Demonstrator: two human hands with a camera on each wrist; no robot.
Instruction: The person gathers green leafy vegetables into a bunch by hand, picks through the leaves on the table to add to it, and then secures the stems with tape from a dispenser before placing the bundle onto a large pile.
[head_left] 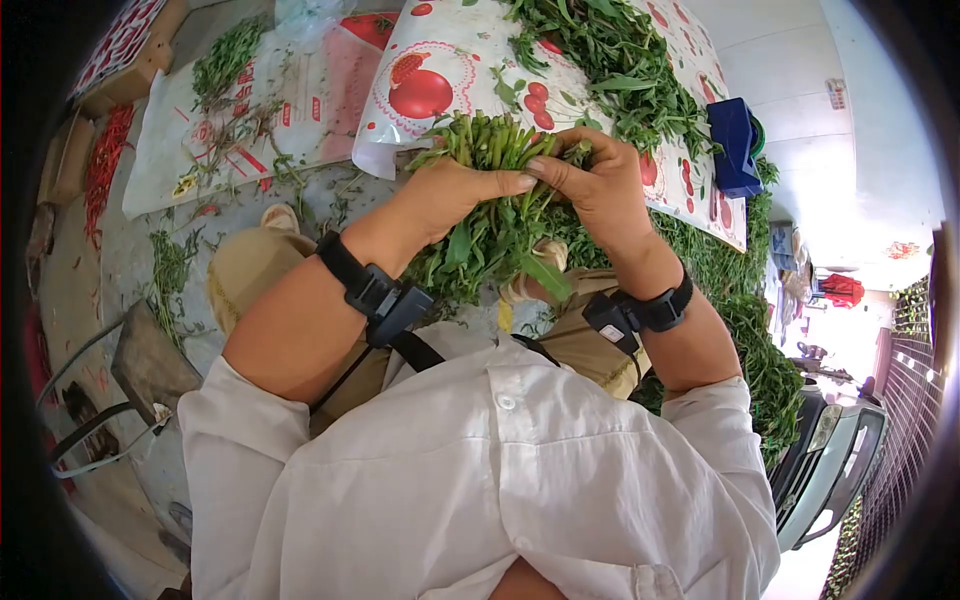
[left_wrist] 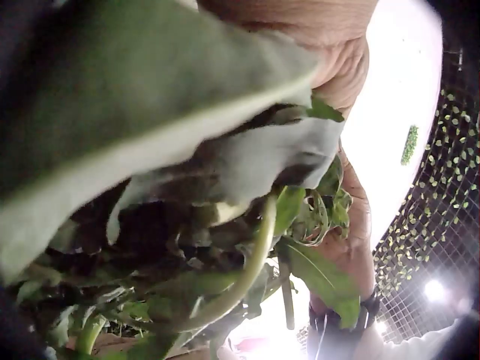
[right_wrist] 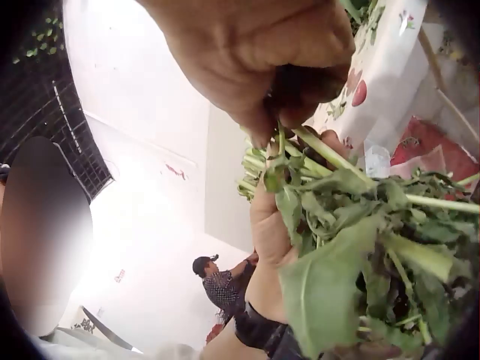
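Bunch of greens (head_left: pixel 490 146): held up between the two hands, straight ahead of the white shirt (head_left: pixel 390 490).
Long axis: cut stem ends point away from the body; leaves (head_left: pixel 465 245) hang back toward it.
Left hand (head_left: pixel 450 197): grips the bunch from its left side, thumb laid across the stems; of the two, nearer the bunch's middle.
Right hand (head_left: pixel 608 185): curled in at the right edge, thumb and fingers pinching stems there, the thumb tips close together.
Hidden: left fingers, mostly behind the bunch; right fingertips, in shadow in the right wrist view. One blurred leaf (left_wrist: pixel 142 112) fills much of the left wrist view. Exact number of pinched stems: cannot tell.
Printed cloth (head_left: pixel 490 45): beyond the hands, loose greens (head_left: pixel 640 70) on it.
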